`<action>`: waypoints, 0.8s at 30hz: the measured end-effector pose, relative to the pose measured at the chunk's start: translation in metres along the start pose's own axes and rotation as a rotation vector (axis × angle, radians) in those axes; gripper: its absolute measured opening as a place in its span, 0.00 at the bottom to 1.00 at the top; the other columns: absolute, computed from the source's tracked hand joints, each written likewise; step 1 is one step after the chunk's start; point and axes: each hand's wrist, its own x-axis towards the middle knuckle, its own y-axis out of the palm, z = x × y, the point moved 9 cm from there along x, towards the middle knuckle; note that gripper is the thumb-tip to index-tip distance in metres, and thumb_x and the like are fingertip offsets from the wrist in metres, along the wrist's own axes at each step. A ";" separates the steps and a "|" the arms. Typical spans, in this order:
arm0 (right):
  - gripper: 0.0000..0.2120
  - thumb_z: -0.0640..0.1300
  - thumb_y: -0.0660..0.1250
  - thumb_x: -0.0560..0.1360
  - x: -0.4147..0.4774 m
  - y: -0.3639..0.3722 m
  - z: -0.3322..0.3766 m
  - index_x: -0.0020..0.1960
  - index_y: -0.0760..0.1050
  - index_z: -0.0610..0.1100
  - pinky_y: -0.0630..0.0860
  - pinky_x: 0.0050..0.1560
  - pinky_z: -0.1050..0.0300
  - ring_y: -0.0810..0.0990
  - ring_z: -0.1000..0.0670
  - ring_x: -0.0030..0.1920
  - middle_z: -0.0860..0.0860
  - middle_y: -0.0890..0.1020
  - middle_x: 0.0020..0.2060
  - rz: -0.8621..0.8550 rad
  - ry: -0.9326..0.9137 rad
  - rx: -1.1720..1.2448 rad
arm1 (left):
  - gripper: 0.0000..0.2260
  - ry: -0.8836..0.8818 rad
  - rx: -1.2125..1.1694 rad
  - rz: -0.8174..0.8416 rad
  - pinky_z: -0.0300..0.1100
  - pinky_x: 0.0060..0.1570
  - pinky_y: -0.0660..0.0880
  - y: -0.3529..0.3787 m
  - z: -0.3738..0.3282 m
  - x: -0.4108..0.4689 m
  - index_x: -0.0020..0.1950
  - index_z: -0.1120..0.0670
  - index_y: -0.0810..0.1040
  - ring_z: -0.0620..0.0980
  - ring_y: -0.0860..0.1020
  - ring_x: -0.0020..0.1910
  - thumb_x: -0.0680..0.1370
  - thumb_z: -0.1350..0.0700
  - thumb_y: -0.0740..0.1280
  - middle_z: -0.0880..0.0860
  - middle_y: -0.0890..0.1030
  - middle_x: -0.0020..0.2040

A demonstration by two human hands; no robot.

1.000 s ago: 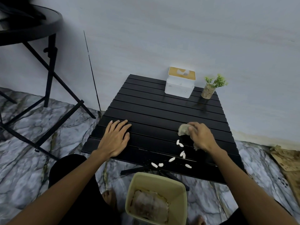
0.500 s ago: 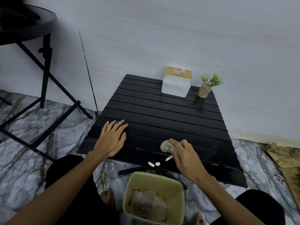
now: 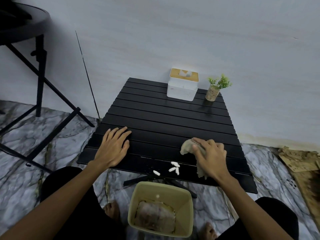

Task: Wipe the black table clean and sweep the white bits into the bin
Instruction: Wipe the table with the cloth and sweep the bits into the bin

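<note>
Moved back rightward from the near edge, the right grip clutches a rag on the black counter. White bits lie at that edge, above the bin. The left grip rests flat, released.

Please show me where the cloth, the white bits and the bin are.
cloth [image 3: 187, 147]: head view, on its bare left fold.
white bits [image 3: 174, 164]: head view, on the upper piece.
bin [image 3: 183, 206]: head view, on its right inner wall.

White bits cluster at the near edge of the black slatted table, a crumpled beige cloth just right of them; the beige bin stands upright below that edge
</note>
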 end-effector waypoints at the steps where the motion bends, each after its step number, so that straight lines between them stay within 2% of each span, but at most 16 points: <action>1: 0.22 0.60 0.59 0.81 0.002 0.006 0.000 0.72 0.72 0.56 0.69 0.65 0.43 0.68 0.44 0.65 0.50 0.75 0.62 0.014 -0.015 -0.073 | 0.29 0.001 -0.006 -0.002 0.52 0.78 0.47 -0.001 0.000 0.000 0.75 0.50 0.66 0.52 0.58 0.77 0.78 0.43 0.43 0.49 0.64 0.77; 4: 0.25 0.59 0.57 0.83 0.001 0.028 0.008 0.77 0.66 0.52 0.65 0.74 0.39 0.59 0.41 0.78 0.46 0.64 0.76 0.076 -0.100 -0.056 | 0.30 0.000 -0.001 -0.001 0.51 0.77 0.48 -0.001 0.000 -0.001 0.75 0.50 0.66 0.52 0.58 0.77 0.78 0.43 0.42 0.49 0.64 0.77; 6: 0.24 0.56 0.55 0.84 0.000 0.037 0.009 0.77 0.66 0.49 0.68 0.74 0.40 0.59 0.41 0.79 0.44 0.59 0.79 0.103 -0.119 0.015 | 0.29 -0.002 -0.004 -0.001 0.51 0.77 0.49 -0.001 0.000 -0.001 0.75 0.50 0.66 0.52 0.59 0.77 0.78 0.43 0.43 0.49 0.64 0.77; 11: 0.21 0.50 0.55 0.86 -0.006 0.039 0.015 0.77 0.66 0.46 0.70 0.72 0.41 0.61 0.46 0.79 0.46 0.60 0.79 0.125 -0.188 0.090 | 0.25 -0.006 -0.016 0.007 0.51 0.77 0.50 -0.001 -0.001 -0.001 0.75 0.50 0.65 0.53 0.58 0.77 0.80 0.46 0.47 0.50 0.63 0.77; 16: 0.21 0.49 0.55 0.86 -0.019 0.041 0.027 0.78 0.64 0.49 0.76 0.68 0.46 0.68 0.47 0.75 0.50 0.60 0.79 0.190 -0.270 0.106 | 0.25 -0.006 -0.034 0.006 0.51 0.77 0.53 -0.002 -0.002 -0.002 0.75 0.51 0.66 0.53 0.58 0.77 0.80 0.47 0.48 0.50 0.63 0.77; 19: 0.21 0.49 0.55 0.86 -0.030 0.041 0.034 0.78 0.64 0.51 0.74 0.70 0.48 0.68 0.48 0.75 0.52 0.59 0.79 0.218 -0.319 0.132 | 0.25 -0.004 -0.044 0.004 0.51 0.76 0.55 -0.002 -0.002 -0.003 0.75 0.51 0.66 0.53 0.58 0.77 0.80 0.47 0.48 0.50 0.64 0.77; 21: 0.22 0.49 0.55 0.85 -0.039 0.042 0.038 0.79 0.63 0.52 0.74 0.71 0.52 0.69 0.50 0.75 0.53 0.58 0.79 0.237 -0.356 0.142 | 0.25 -0.003 -0.046 0.002 0.51 0.76 0.56 -0.002 -0.002 -0.003 0.75 0.51 0.67 0.53 0.58 0.77 0.80 0.47 0.49 0.50 0.64 0.77; 24: 0.22 0.51 0.54 0.84 -0.049 0.038 0.043 0.78 0.64 0.53 0.74 0.66 0.65 0.72 0.52 0.71 0.54 0.57 0.77 0.223 -0.410 0.137 | 0.25 -0.008 -0.052 0.005 0.50 0.76 0.56 -0.002 -0.001 -0.003 0.75 0.51 0.66 0.53 0.58 0.77 0.80 0.47 0.49 0.50 0.64 0.77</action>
